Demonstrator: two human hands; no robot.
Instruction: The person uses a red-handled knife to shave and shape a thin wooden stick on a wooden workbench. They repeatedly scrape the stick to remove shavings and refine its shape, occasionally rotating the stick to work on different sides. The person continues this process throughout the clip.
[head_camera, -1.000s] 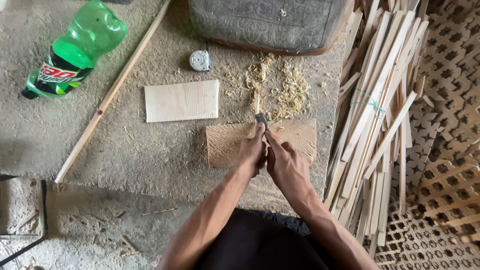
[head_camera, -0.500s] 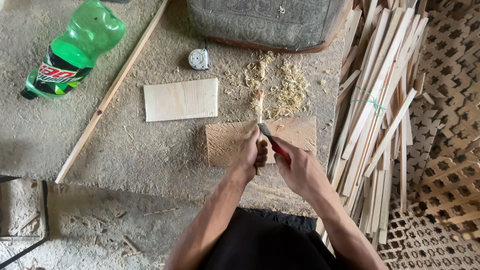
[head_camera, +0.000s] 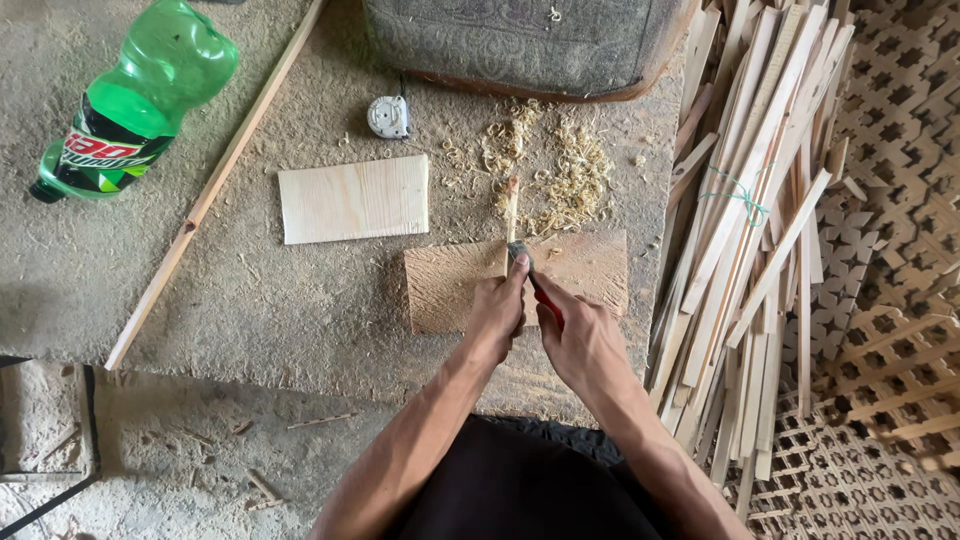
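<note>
Two hands meet over the rough wooden block (head_camera: 580, 275) on the floor, as I see it: my left hand (head_camera: 497, 315) pinches a thin wood stick (head_camera: 512, 208) upright-ish on the block, my right hand (head_camera: 585, 340) clamps a red-handled knife (head_camera: 532, 278) against it, with shavings (head_camera: 565, 175) just beyond.

place: probably a floor-level craft workshop | cues: bundled wooden slats (head_camera: 760, 200), wood shavings (head_camera: 560, 170), woven lattice panels (head_camera: 900, 300)

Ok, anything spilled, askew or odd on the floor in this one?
Only loose wood shavings, scattered beyond the worn board where the left hand steadies a thin stick and the right hand works a red-handled knife. The green bottle lies on its side, nothing leaking visibly.
</note>
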